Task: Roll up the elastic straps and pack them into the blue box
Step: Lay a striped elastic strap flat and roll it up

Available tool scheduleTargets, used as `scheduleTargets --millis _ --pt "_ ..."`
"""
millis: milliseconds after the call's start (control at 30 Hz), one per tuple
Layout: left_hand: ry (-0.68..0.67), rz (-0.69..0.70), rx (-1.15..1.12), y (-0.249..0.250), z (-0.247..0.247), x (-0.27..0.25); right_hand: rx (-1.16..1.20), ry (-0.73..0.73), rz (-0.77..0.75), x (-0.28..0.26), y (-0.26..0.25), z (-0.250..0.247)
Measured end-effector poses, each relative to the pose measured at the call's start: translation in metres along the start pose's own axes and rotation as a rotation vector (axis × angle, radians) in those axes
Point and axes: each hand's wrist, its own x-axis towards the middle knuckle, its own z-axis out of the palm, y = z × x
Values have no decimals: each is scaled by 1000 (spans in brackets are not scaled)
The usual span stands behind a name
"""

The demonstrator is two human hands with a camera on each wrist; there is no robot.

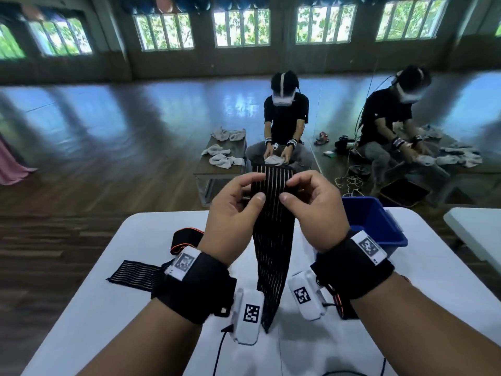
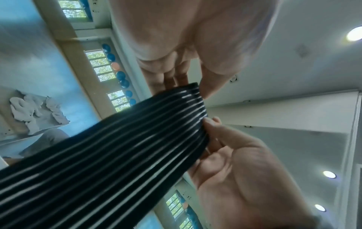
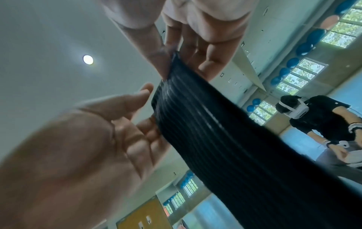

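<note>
In the head view both hands hold a black elastic strap [image 1: 272, 240] with thin white stripes upright over the white table [image 1: 406, 280]. My left hand [image 1: 256, 188] pinches the left side of its top end, thumb in front, and my right hand [image 1: 288, 189] pinches the right side. The strap's lower end rests on the table between my wrists. The left wrist view shows the strap [image 2: 117, 147] and my left hand [image 2: 211, 139] at its edge. In the right wrist view my right hand [image 3: 152, 111] grips the strap [image 3: 225, 131]. The blue box [image 1: 371, 221] stands at the right.
A black strap with an orange edge [image 1: 187, 237] and a flat striped strap [image 1: 132, 275] lie on the table to the left. Another orange-trimmed strap [image 1: 340, 303] lies under my right wrist. Beyond the table a person [image 1: 284, 126] sits with grey cloths. A second white table [image 1: 477, 232] is at right.
</note>
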Motion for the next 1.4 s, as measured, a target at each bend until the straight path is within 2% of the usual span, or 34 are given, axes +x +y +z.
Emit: scheduleTargets --millis 100,267,467,600,700,800,933,1067,1267,1400 --pt "-51 2 77 -3 10 -4 9 38 -25 13 -7 -8" --pt "-104 -21 66 5 34 -5 -6 72 -27 25 -15 -16" --pt "-99 -18 115 4 54 -1 109 101 17 20 -11 -31" --pt "-7 -21 139 -7 59 9 80 14 84 -8 16 -42" --pt "30 -69 141 -19 61 19 -104 -171 140 -35 42 -48" --pt "32 -127 128 -32 61 30 -156 -395 311 -72 71 -47" --pt "38 -211 131 -53 59 47 -191 -505 503 -111 101 -50" --pt "20 -301 165 -82 56 59 -156 -495 679 -132 121 -62" --pt "-5 -374 297 -124 49 70 -83 -456 858 -154 143 -69" --pt "-27 -429 382 -156 41 79 -179 -472 955 -169 145 -64"
